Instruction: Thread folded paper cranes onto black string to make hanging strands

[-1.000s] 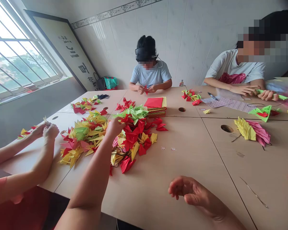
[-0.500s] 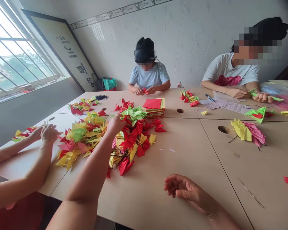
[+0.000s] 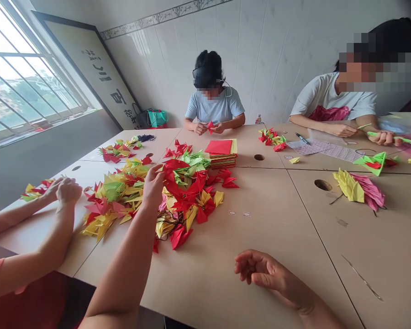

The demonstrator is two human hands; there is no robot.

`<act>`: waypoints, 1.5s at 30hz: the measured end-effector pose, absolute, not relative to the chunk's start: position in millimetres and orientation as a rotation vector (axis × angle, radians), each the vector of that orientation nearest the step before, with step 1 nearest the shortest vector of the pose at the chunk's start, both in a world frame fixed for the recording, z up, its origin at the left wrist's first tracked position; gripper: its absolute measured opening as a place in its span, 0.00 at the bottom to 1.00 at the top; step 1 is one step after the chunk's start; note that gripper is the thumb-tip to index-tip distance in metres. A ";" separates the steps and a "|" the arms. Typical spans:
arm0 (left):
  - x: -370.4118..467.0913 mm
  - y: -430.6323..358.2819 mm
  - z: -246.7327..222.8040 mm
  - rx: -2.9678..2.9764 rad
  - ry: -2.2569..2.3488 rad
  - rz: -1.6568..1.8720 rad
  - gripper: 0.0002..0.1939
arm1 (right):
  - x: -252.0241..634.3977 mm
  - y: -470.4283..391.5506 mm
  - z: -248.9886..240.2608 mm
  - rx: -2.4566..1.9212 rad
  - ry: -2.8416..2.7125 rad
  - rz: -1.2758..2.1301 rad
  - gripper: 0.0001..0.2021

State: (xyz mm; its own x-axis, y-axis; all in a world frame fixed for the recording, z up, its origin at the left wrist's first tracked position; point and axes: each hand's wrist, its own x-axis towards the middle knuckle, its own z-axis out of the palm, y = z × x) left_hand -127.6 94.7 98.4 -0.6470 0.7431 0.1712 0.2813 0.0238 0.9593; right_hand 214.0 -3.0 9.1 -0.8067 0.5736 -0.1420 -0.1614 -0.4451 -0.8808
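Observation:
My left hand [image 3: 153,183] is closed on a red folded paper piece [image 3: 173,170] above the large pile of red, yellow, green and pink folded paper [image 3: 130,185]. Just past that hand lie green folded pieces [image 3: 196,160]. A stack of square paper sheets [image 3: 222,153], red on top, stands behind the pile. My right hand [image 3: 260,269] hovers over the near part of the table, palm turned inward, fingers loosely curled and apart, holding nothing.
At the left, another person's hands [image 3: 66,189] work near a small paper pile. Two people sit across the table [image 3: 270,196]. A needle-like metal tool [image 3: 362,277] and a yellow-and-pink paper bundle [image 3: 349,185] lie at the right.
My left hand has drawn back a little from the green pieces, and a red piece now shows in its fingers. My right hand is nearly still.

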 end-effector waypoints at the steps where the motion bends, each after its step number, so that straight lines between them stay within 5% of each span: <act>1: -126.3 94.2 99.9 1.003 1.874 1.682 0.18 | 214.4 -2.9 8.8 -0.597 -1.318 2.267 0.19; 9: -102.0 85.5 114.5 0.804 1.523 1.839 0.10 | 216.0 -2.2 9.7 -0.616 -1.288 2.227 0.17; 15: -75.0 68.2 115.3 0.765 1.179 1.908 0.14 | 214.5 -1.0 6.1 -0.669 -1.152 2.182 0.15; 23: -47.2 41.8 103.2 1.579 1.244 1.236 0.12 | 212.9 7.1 2.4 -0.787 -0.954 2.019 0.24; 31: -7.2 16.7 77.9 2.475 1.228 0.509 0.17 | 201.9 -2.1 -0.5 -1.036 -1.379 1.627 0.31; 40: -47.1 -23.5 74.6 2.532 1.588 0.466 0.27 | 201.9 -5.4 -8.2 -1.278 -1.832 1.039 0.23; 45: -81.5 -31.7 53.4 2.530 1.856 0.246 0.28 | 195.8 -4.5 -18.8 -1.157 -2.068 0.784 0.27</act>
State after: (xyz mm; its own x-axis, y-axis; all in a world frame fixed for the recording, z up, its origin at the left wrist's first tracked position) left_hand -81.5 -31.7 53.4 0.2923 0.9476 0.1288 0.9484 -0.3045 0.0880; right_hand 195.8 -4.5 -18.8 -0.4124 0.8798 0.2363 0.5021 0.4359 -0.7469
